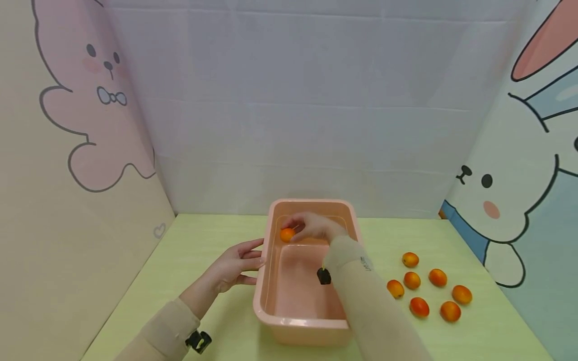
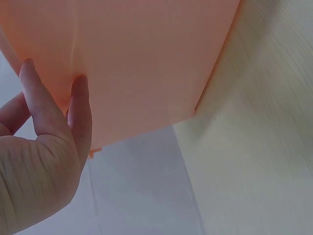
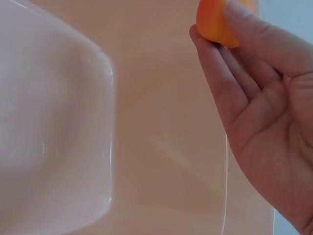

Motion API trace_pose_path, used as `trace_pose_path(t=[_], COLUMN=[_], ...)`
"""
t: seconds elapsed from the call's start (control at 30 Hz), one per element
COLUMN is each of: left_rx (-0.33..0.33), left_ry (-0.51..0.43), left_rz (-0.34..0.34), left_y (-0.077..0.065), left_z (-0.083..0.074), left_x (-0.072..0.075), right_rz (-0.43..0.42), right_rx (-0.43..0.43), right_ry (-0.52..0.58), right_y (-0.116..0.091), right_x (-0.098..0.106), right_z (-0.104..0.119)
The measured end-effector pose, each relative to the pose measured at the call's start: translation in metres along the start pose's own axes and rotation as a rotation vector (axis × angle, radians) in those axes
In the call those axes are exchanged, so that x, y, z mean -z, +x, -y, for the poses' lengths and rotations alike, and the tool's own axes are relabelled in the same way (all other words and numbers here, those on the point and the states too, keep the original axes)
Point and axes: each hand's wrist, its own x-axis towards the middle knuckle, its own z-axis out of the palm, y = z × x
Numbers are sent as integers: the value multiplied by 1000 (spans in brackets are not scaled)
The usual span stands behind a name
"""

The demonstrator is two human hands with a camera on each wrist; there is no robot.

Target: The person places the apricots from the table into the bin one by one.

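A pink plastic basin (image 1: 302,323) stands on the table, its long side running away from me. Over the far left part of the basin, my right hand (image 1: 313,226) pinches a small oval orange fruit (image 1: 287,234) between thumb and fingertips. In the right wrist view the fruit (image 3: 215,22) shows red and yellow patches, and the basin's floor lies below it. My left hand (image 1: 237,264) touches the basin's left side with spread, fairly straight fingers. The left wrist view shows its fingertips against the outer wall (image 2: 137,63).
Several similar orange-red fruits (image 1: 419,307) lie loose on the pale green tabletop (image 1: 217,311) right of the basin. A white sheet (image 1: 298,110) hangs behind the table, and panels with cartoon animals flank it on the left and right.
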Motion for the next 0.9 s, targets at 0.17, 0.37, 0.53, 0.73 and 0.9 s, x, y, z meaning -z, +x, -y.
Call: trace_pose_path(t=[0.17, 0.37, 0.53, 0.73, 0.9], left_rx=[-4, -16, -28, -26, -28], left_ry=[7, 6, 7, 8, 3], left_rz=[-4, 9, 35, 33, 43], left_y=[0, -1, -4, -5, -3], left_z=[0, 0, -2, -2, -2], left_x=[-1, 0, -1, -1, 1], right_rz=[102, 148, 175, 152, 98], right_rx=[-3, -22, -19, -26, 45], right_ry=[-96, -193, -241, -160, -77], right_y=[-2, -5, -2, -2, -6], right_x=[-4, -7, -10, -9, 3], right_z=[4, 6, 6, 3, 13])
